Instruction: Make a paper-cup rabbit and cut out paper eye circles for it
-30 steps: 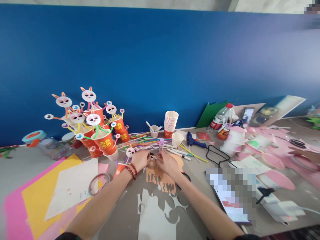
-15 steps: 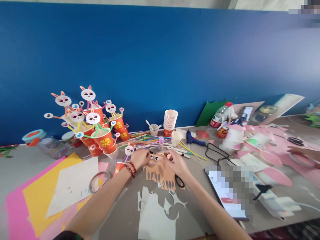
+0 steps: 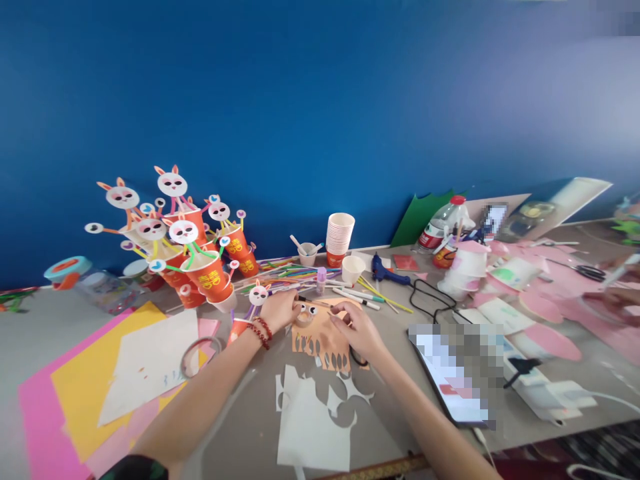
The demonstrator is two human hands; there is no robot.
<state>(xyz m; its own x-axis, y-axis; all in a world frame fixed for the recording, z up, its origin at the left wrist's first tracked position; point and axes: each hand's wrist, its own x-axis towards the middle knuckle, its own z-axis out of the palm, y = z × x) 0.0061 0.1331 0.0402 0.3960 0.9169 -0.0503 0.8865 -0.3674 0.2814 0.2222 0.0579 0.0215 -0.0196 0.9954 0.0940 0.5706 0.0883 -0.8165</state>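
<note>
My left hand (image 3: 281, 316), with a red bead bracelet at the wrist, is closed on the dark end of a slim pen (image 3: 314, 302). At the pen's other end, my right hand (image 3: 356, 328) pinches with thumb and fingers. Beneath them lies an orange paper sheet (image 3: 327, 337) with leaf-shaped holes cut along its near edge. Small round eye pieces (image 3: 313, 311) rest on the sheet by my left fingers. A black scissors handle (image 3: 358, 359) shows partly beside my right wrist. Nearer me is a white paper offcut (image 3: 315, 427) with rounded cut-outs.
Red paper cups with rabbit faces (image 3: 207, 273) stand left, beyond coloured paper sheets (image 3: 70, 400) and a tape roll (image 3: 200, 357). Behind are a cup stack (image 3: 341, 233), markers and a blue glue gun (image 3: 390, 272). A tablet (image 3: 450, 380) lies right; farther right, another person's hand (image 3: 617, 300) holds something white.
The view has tilted slightly downward. My hands remain at the pen with little visible movement. Another person's hand has come into view at the right edge.
</note>
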